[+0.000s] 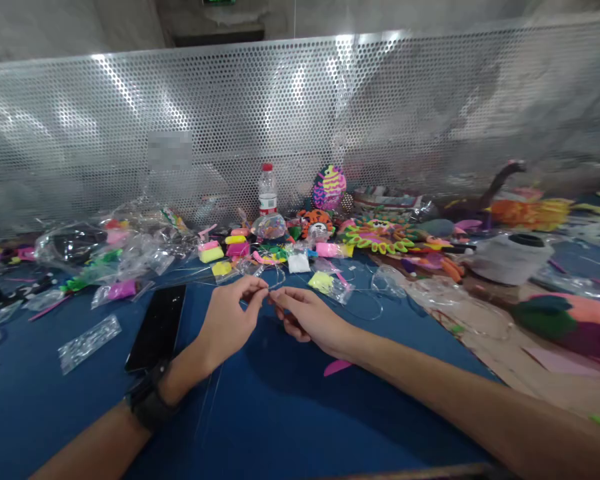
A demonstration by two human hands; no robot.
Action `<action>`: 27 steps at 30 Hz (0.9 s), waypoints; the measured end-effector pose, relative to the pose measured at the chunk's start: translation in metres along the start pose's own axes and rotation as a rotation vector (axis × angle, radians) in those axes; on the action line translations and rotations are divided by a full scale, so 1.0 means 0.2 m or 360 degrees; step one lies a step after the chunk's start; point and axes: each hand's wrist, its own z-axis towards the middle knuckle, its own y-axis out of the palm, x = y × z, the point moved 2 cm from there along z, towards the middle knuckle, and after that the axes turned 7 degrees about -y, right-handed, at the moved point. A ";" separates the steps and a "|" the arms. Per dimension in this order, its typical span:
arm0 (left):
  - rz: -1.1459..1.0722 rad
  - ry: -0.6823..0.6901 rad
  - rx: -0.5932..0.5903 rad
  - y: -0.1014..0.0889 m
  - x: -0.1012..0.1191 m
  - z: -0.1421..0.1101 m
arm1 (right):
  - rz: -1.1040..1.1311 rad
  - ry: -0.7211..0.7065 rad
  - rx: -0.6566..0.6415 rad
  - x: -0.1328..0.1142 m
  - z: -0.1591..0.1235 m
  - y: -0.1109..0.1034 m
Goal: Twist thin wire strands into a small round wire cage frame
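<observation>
My left hand (pixel 231 315) and my right hand (pixel 311 319) meet fingertip to fingertip above the blue table, both closed in a pinch. Between them runs a thin clear cord (pixel 279 272), which loops up just behind the fingers. Whether a small piece is also pinched there is too fine to make out. Another curve of thin clear line (pixel 377 312) lies to the right of my right hand. A dark watch (pixel 151 399) is strapped on my left wrist. Just beyond the fingers are a white packet (pixel 299 263) and a pale yellow packet (pixel 321 282).
A black phone (pixel 157 328) and a clear bead-like sheet (pixel 89 343) lie to the left. Colourful clay packs, clear bags and a red-capped bottle (pixel 267 190) line the back, before a perforated metal screen (pixel 220 127). A pink sliver (pixel 337 367) lies below my right forearm. Cardboard (pixel 485 340) covers the right side.
</observation>
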 end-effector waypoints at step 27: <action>0.0070 0.0040 -0.0091 0.02 -0.01 0.00 | -0.0092 0.0049 0.0141 0.01 0.03 -0.03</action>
